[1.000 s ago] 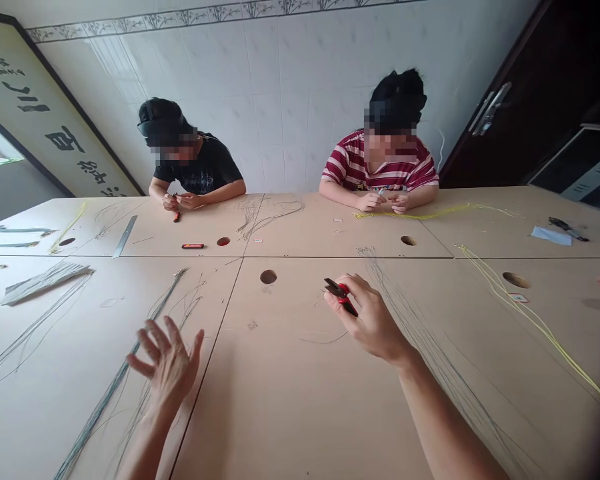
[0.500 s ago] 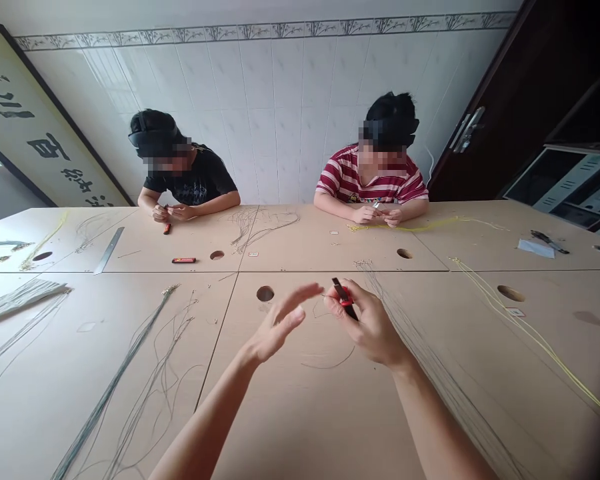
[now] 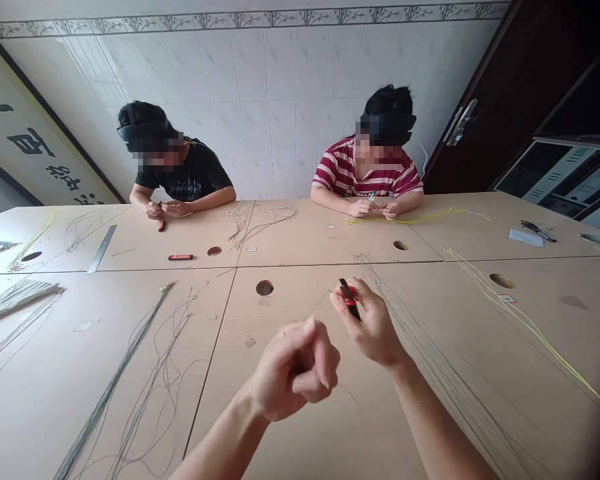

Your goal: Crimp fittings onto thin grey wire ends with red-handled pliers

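Observation:
My right hand point(image 3: 373, 323) is wrapped around a small red-and-black tool point(image 3: 351, 300) whose dark tip points up and away. Its exact kind is not clear. From the right fingertips a thin cord point(image 3: 321, 304) runs down to the thumb of my left hand point(image 3: 297, 370). That hand is closed, fingers curled in, nearer to me and lower than the right. The inside of its grip is hidden. A loose curved end of cord point(image 3: 349, 393) shows just right of the left hand, above the tabletop point(image 3: 360, 440).
Bundles of grey-green cords point(image 3: 130, 357) lie on the left, more grey cords point(image 3: 430, 353) on the right, beyond them yellow cords point(image 3: 523, 320). A round hole point(image 3: 265, 288) pierces the table. Two people sit opposite. A red-and-black tool point(image 3: 181, 257) and a metal ruler point(image 3: 102, 249) lie near them.
My left hand, earlier spread beside the right, has closed and come nearer to me, with the cord drawn straighter between the hands. The right hand has hardly moved. The view shifted slightly.

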The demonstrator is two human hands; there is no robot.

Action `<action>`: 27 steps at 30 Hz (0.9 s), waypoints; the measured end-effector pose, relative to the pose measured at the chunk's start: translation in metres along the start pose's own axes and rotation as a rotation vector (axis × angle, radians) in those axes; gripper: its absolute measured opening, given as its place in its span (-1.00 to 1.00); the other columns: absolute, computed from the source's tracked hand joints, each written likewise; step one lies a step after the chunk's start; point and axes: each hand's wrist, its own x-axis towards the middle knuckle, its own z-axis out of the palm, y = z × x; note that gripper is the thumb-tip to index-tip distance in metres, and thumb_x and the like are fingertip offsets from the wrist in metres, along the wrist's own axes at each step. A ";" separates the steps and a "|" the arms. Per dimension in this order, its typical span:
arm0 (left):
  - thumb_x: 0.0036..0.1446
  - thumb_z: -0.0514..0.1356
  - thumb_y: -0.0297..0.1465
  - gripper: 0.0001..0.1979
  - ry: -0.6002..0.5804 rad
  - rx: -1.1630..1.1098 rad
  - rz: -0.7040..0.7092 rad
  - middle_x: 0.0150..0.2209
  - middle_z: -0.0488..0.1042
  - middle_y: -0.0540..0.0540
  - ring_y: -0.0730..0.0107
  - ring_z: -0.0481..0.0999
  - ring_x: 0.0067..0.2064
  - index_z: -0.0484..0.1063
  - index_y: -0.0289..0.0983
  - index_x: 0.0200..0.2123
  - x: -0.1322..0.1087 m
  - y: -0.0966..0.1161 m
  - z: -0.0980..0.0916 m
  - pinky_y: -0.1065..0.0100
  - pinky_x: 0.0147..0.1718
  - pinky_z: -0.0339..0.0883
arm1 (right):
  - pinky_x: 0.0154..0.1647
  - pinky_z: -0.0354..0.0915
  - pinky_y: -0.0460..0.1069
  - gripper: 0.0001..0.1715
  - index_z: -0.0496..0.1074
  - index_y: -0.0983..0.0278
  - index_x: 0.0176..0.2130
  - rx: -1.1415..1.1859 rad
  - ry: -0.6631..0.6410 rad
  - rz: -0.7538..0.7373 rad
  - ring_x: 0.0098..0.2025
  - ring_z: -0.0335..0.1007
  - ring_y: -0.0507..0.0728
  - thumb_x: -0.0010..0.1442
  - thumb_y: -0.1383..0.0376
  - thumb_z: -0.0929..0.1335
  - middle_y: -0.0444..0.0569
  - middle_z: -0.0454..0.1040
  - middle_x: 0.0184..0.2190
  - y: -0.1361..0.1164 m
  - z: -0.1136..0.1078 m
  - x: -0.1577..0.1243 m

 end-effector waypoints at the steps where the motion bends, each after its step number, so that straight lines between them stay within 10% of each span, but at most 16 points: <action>1: 0.32 0.00 -0.22 -0.54 0.025 -0.044 0.096 -0.74 -0.02 0.15 0.68 -0.16 -0.74 0.41 -0.32 -0.55 0.001 0.006 0.007 0.55 -0.75 -0.16 | -0.29 0.21 -0.01 -0.84 0.24 0.20 -0.36 -0.010 0.003 -0.011 -0.37 0.21 0.06 0.29 0.26 0.26 -0.13 0.27 -0.44 -0.002 0.001 -0.001; 8: 0.39 -0.21 -0.32 -0.49 0.734 -0.038 0.967 -0.54 0.39 0.02 0.65 0.43 -0.54 0.47 -0.31 -0.38 0.021 0.047 0.002 0.62 -0.50 0.35 | -0.28 0.18 0.00 -0.86 0.22 0.20 -0.35 0.010 0.025 -0.071 -0.37 0.16 0.06 0.29 0.32 0.26 -0.14 0.24 -0.44 -0.005 0.008 -0.010; 14: 0.31 -0.04 -0.22 -0.62 0.987 0.132 1.155 -0.07 0.55 -0.16 0.33 0.52 0.01 0.51 -0.27 -0.24 0.033 0.052 -0.040 0.32 0.06 0.33 | -0.27 0.17 0.01 -0.83 0.20 0.20 -0.32 0.031 -0.011 -0.172 -0.35 0.16 0.06 0.23 0.46 0.25 -0.13 0.28 -0.41 -0.002 0.009 -0.015; 19: 0.27 0.04 -0.17 -0.62 0.907 0.458 0.774 -0.06 0.57 -0.22 0.25 0.51 0.02 0.55 -0.31 -0.21 0.043 0.036 -0.061 0.20 0.09 0.28 | -0.28 0.17 0.00 -0.80 0.21 0.20 -0.29 0.017 -0.011 -0.226 -0.37 0.16 0.05 0.20 0.51 0.25 -0.12 0.29 -0.40 -0.008 0.004 -0.016; 27: 0.29 -0.04 -0.07 -0.46 0.272 0.884 -0.136 -0.35 0.58 -0.24 0.39 0.47 -0.43 0.52 -0.41 -0.32 0.049 0.008 -0.045 0.38 -0.43 0.31 | -0.31 0.19 -0.03 -0.87 0.24 0.20 -0.29 -0.059 0.139 -0.194 -0.34 0.24 0.03 0.25 0.43 0.28 -0.13 0.32 -0.38 -0.004 -0.014 -0.009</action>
